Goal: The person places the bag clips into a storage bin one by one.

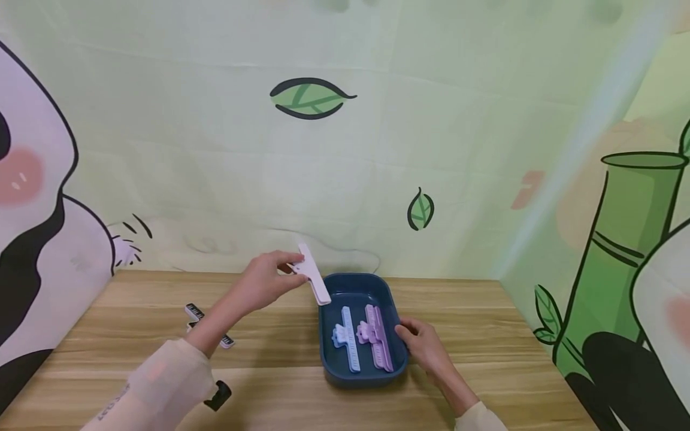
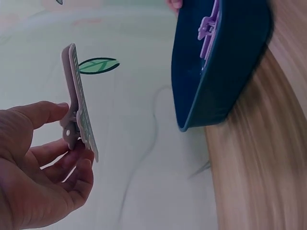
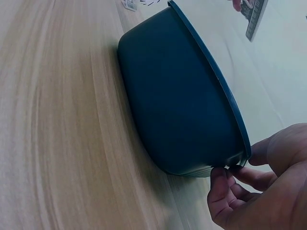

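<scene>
In the head view my left hand (image 1: 265, 280) pinches a pale pink long-jawed clip (image 1: 315, 278) between thumb and fingers, raised over the back left corner of a dark blue plastic bin (image 1: 362, 380). The left wrist view shows the clip (image 2: 76, 96) from its edge, its handle between the thumb and fingertips. My right hand (image 1: 426, 346) grips the bin's right side, thumb at the rim; in the right wrist view its fingers curl under that rim. Inside the bin lie a light blue clip (image 1: 351, 341) and a purple clip (image 1: 380, 340), side by side.
A black-and-white clip (image 1: 226, 341) lies on the wooden table (image 1: 280, 383), partly covered by the left forearm. Beside the left sleeve shows a small black object (image 1: 218, 395). Behind the table hangs a pale green printed cloth (image 1: 345, 191).
</scene>
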`<action>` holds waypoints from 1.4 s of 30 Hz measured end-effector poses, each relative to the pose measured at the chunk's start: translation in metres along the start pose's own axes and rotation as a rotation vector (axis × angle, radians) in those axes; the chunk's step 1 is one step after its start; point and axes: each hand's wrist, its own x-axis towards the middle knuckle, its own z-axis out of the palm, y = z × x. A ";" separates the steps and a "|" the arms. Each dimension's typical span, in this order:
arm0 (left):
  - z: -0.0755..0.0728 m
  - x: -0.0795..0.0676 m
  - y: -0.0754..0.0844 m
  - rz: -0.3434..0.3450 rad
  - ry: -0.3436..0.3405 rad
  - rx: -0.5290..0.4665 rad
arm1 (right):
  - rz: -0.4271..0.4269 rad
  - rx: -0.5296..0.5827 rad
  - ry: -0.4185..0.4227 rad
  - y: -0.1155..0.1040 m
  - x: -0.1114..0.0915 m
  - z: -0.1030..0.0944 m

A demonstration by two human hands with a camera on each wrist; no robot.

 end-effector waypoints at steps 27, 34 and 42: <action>0.067 0.006 -0.003 0.028 -0.103 0.062 | 0.011 -0.005 -0.013 0.001 0.000 0.000; 0.082 0.012 -0.006 0.027 -0.132 0.106 | 0.013 -0.018 -0.007 0.001 0.000 0.000; 0.096 0.012 -0.009 0.092 -0.135 0.146 | 0.003 -0.012 -0.009 0.000 -0.001 0.000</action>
